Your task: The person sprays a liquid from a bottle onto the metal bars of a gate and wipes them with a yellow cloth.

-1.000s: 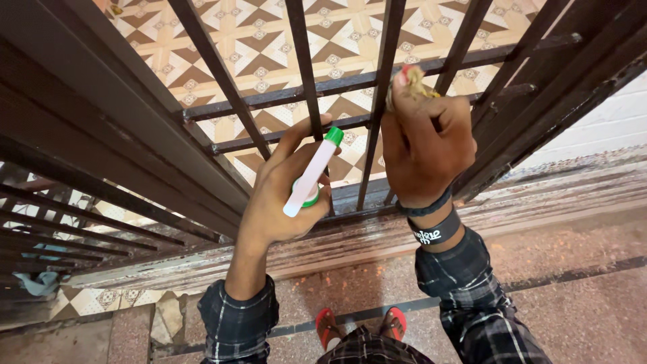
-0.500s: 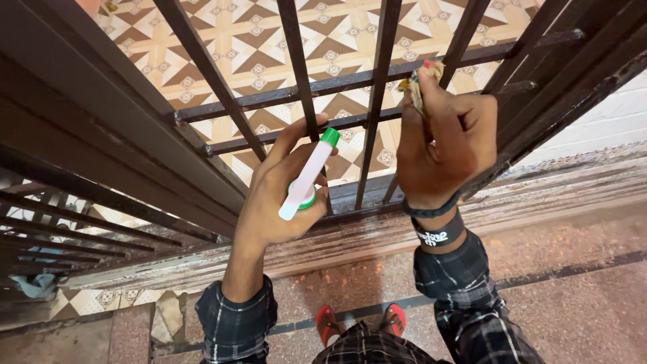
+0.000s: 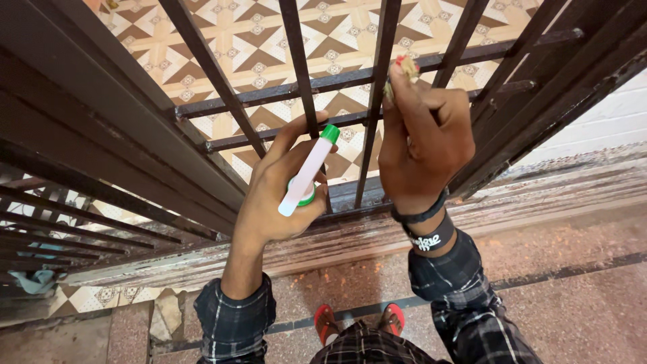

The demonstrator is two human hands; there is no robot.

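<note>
Gate bars (image 3: 301, 74): dark brown metal, dull sheen, paler scuffs on the lower rail. Floor tiles (image 3: 249, 40) behind them: cream and tan ground with brown diamond and star shapes, small grey-white rosettes at the joins. Spray bottle (image 3: 306, 174): white body, bright green tip, green collar ring. Rag (image 3: 402, 71): yellowish beige with a red-pink spot at the top. Wristbands (image 3: 426, 232): black, the lower one with white marks. Sleeves (image 3: 465, 296): dark navy-charcoal plaid with thin white lines. Sandals (image 3: 358, 320): red-orange. Threshold (image 3: 552, 192): streaked grey-brown and whitish. Near floor (image 3: 579, 303): speckled reddish-brown stone with a dark stripe. Cloth (image 3: 30, 282) at far left: pale teal-blue.
</note>
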